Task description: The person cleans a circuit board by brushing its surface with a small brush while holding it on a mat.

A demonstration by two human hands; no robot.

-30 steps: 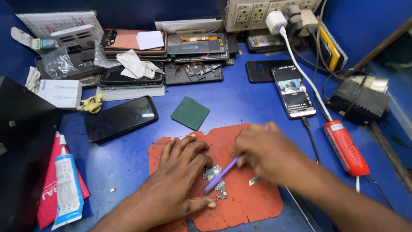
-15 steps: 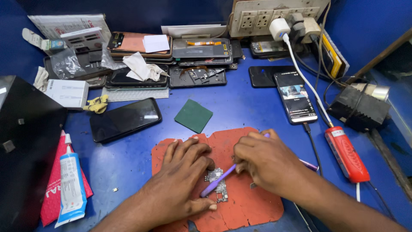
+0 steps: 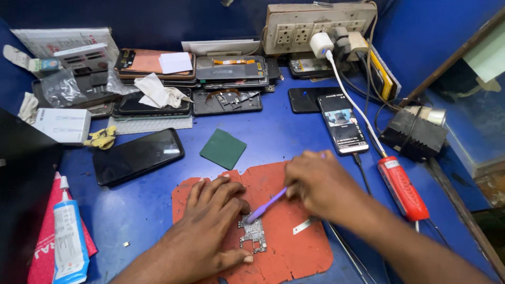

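The small silver-grey bare circuit board (image 3: 254, 234) lies flat near the middle of the worn red rubber work mat (image 3: 294, 252), at about 6 o'clock on the blue surface (image 3: 273, 139); it looks light, stiff and fragile, best held by its edges, not by the components on its face; the left hand (image 3: 210, 231) rests spread over it, fingers and thumb flanking the board's left and lower edges; the right hand (image 3: 321, 184) is closed round a thin purple brush-like tool (image 3: 265, 206), whose tip meets the board's top edge; a small metal strip (image 3: 302, 226) lies on the mat just at 3 o'clock of the board; a dark green square pad (image 3: 223, 148) sits at 12 o'clock; a black phone (image 3: 138, 155) lies at 10 o'clock; a lit phone (image 3: 343, 124) on a white cable and a red-handled tool (image 3: 402, 188) crowd the right hand's side at 2 o'clock; a white glue tube (image 3: 68, 239) lies at 9 o'clock.
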